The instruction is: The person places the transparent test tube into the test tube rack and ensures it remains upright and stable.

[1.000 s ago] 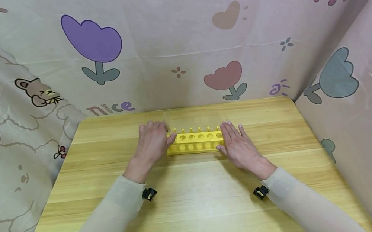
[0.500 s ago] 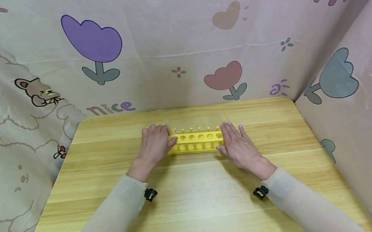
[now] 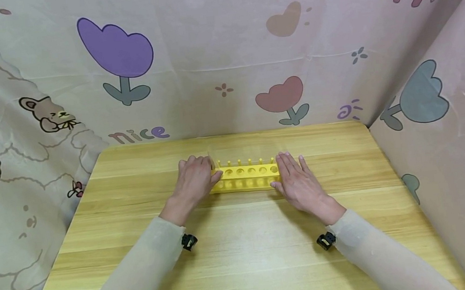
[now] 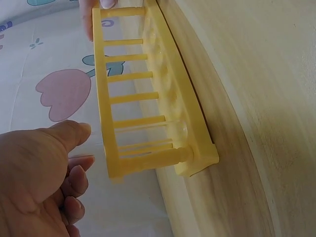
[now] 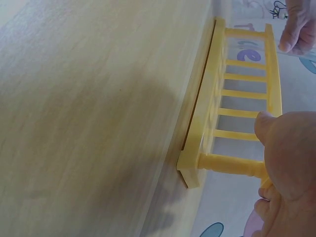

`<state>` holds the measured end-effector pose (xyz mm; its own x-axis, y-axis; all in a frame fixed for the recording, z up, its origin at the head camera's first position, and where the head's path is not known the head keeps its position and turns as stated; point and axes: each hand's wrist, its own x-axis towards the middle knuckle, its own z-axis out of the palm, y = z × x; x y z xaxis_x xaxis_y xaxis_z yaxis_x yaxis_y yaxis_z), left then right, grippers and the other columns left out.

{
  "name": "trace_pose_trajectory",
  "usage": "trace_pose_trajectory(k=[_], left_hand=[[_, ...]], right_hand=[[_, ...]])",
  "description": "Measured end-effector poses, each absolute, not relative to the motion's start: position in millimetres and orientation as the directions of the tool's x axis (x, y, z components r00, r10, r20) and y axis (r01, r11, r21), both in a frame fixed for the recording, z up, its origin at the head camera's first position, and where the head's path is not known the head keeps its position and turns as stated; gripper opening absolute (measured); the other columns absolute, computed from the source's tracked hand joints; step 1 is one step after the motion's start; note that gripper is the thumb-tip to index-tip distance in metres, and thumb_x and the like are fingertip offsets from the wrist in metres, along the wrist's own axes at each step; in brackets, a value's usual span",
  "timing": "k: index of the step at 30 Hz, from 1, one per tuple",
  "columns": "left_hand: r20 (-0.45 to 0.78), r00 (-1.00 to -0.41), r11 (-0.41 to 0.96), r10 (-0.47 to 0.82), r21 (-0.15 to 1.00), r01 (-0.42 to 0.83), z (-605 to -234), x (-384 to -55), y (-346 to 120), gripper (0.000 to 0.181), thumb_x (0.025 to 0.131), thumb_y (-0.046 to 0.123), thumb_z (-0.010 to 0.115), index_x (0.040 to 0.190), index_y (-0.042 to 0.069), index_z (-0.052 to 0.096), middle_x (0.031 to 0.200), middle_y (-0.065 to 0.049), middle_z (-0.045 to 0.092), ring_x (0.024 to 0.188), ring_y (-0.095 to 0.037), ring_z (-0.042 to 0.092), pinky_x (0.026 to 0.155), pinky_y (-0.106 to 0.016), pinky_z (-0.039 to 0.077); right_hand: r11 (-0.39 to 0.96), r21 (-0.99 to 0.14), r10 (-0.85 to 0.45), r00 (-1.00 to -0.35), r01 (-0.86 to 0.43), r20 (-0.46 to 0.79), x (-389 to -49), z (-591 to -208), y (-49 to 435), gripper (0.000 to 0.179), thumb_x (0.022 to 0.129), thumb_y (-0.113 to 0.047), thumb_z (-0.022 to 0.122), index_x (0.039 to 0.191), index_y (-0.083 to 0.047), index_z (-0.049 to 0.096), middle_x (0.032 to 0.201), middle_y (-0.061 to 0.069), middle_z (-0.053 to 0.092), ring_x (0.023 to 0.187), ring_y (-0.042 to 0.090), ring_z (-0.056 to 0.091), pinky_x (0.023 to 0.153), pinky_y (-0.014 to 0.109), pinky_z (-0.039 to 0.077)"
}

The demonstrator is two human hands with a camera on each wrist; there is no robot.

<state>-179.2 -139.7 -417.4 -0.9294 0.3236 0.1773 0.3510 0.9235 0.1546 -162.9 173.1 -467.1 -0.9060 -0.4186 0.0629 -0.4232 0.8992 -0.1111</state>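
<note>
A yellow test tube rack (image 3: 243, 172), with a row of round holes and upright pegs along its back, stands on the wooden table. At its left end, my left hand (image 3: 193, 179) pinches a clear test tube (image 4: 148, 127), whose lower part shows inside the rack in the left wrist view. Its upper part is faint and mostly hidden by the fingers. My right hand (image 3: 299, 183) holds the rack's right end, the thumb in front and the fingers laid along the end. In the right wrist view, the right thumb touches the upper plate.
The light wooden table (image 3: 251, 250) extends around the rack. A printed fabric curtain (image 3: 207, 58) rises behind the table's back edge and along both sides. Small black devices sit at both wrists.
My left hand has come slightly down and to the right, with the test tube going lower at the rack's left end. The right hand and the rack stay in place.
</note>
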Motion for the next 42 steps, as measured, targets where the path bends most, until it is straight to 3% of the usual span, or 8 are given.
trace_pose_trajectory(k=[30, 42], left_hand=[[0.135, -0.932, 0.923, 0.336, 0.147, 0.355, -415.3, -183.5, -138.9, 0.037, 0.103, 0.040, 0.068, 0.111, 0.004, 0.068, 0.091, -0.004, 0.064, 0.083, -0.025, 0.048, 0.076, -0.038, 0.031], [0.195, -0.933, 0.920, 0.304, 0.196, 0.340, -420.7, -176.8, -143.8, 0.045, 0.095, 0.043, 0.077, 0.111, 0.003, 0.066, 0.093, -0.008, 0.065, 0.083, -0.028, 0.048, 0.076, -0.039, 0.030]], right_hand=[[0.899, -0.121, -0.418, -0.907, -0.421, 0.047, -166.4, -466.0, 173.4, 0.081, 0.111, -0.049, 0.046, 0.165, 0.004, 0.016, 0.173, 0.025, 0.019, 0.162, 0.039, 0.016, 0.129, 0.060, 0.007], [0.908, -0.131, -0.396, -0.917, -0.398, 0.042, -165.8, -467.9, 176.1, 0.085, 0.110, -0.054, 0.046, 0.167, -0.001, 0.013, 0.175, 0.022, 0.013, 0.163, 0.040, 0.011, 0.129, 0.063, 0.005]])
